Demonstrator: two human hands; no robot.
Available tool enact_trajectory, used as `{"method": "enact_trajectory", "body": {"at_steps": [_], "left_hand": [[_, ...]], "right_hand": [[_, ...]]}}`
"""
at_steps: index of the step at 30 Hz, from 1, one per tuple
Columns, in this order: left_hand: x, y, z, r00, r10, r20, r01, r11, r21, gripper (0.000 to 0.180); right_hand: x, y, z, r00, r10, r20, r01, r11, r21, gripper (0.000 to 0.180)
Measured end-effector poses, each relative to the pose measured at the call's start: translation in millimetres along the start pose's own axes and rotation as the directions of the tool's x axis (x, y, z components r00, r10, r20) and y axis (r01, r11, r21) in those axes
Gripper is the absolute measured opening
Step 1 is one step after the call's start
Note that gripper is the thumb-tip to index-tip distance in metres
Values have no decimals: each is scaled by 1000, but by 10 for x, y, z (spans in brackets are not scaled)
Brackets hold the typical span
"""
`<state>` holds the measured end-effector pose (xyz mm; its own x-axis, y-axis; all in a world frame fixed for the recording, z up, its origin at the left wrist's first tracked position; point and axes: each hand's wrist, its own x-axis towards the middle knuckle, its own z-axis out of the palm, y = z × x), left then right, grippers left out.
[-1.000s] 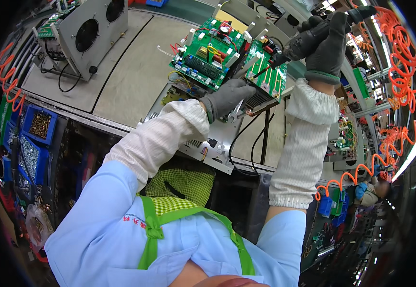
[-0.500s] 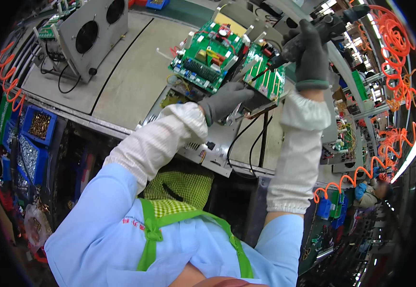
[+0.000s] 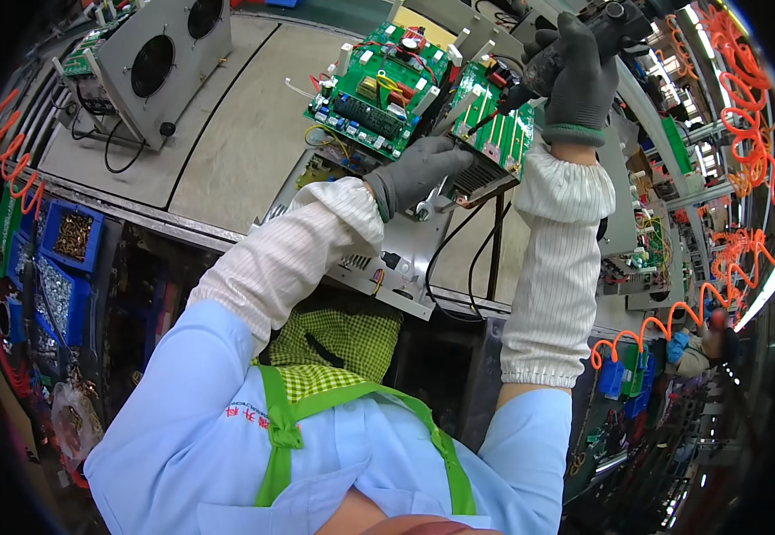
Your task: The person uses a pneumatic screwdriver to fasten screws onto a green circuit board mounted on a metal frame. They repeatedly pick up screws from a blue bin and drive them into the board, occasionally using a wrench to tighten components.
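Observation:
My right hand [image 3: 579, 85], in a dark grey glove, is wrapped round a black power screwdriver [image 3: 615, 31]. Its bit slants down and left to a green circuit board [image 3: 505, 125] mounted on a finned heat sink [image 3: 485, 183]. My left hand [image 3: 423, 169], gloved alike, is closed at the near left edge of that heat sink; its fingertips are partly hidden. Under it shows a shiny metal piece like a spanner end [image 3: 426, 209]. Left of the heat sink is a larger green circuit board [image 3: 378, 94] with wires and components, above a metal chassis plate [image 3: 396, 290].
A grey metal panel with two round fans [image 3: 178, 62] stands at the left of the bench [image 3: 218, 134]. Blue bins of screws [image 3: 71, 236] hang below the bench's left edge. Black cables [image 3: 448, 259] loop near the chassis. Orange coiled hoses [image 3: 744, 107] hang at the right.
The screwdriver and my right hand have shifted slightly up and left in view. My left hand stays at the heat sink, its fingers a little flatter. The whole scene has shifted slightly.

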<state>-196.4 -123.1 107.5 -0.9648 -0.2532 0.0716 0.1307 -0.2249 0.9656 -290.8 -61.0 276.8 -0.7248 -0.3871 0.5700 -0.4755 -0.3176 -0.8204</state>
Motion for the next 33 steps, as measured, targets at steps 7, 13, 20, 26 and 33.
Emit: {"method": "enact_trajectory", "body": {"at_steps": [7, 13, 20, 26, 33], "left_hand": [[5, -40, -52, 986, 158, 56, -165, 976, 142, 31], [-12, 17, 20, 1000, -2, 4, 3, 998, -67, 30], [39, -75, -12, 1000, 17, 5, -17, 1000, -1, 30], [7, -64, -20, 998, 55, 11, -55, 999, -3, 31], [-19, -39, 27, 999, 44, 5, -43, 996, -79, 31]], "right_hand": [[-13, -5, 39, 1000, -1, 25, 2, 999, -38, 34], [50, 54, -14, 1000, -9, 20, 7, 998, 60, 34], [48, 46, 1, 1000, -24, 9, 24, 1000, 20, 33], [61, 68, -14, 1000, -7, 7, 7, 999, 35, 33], [4, 20, -7, 1000, 10, -11, -10, 1000, 16, 34]]}}
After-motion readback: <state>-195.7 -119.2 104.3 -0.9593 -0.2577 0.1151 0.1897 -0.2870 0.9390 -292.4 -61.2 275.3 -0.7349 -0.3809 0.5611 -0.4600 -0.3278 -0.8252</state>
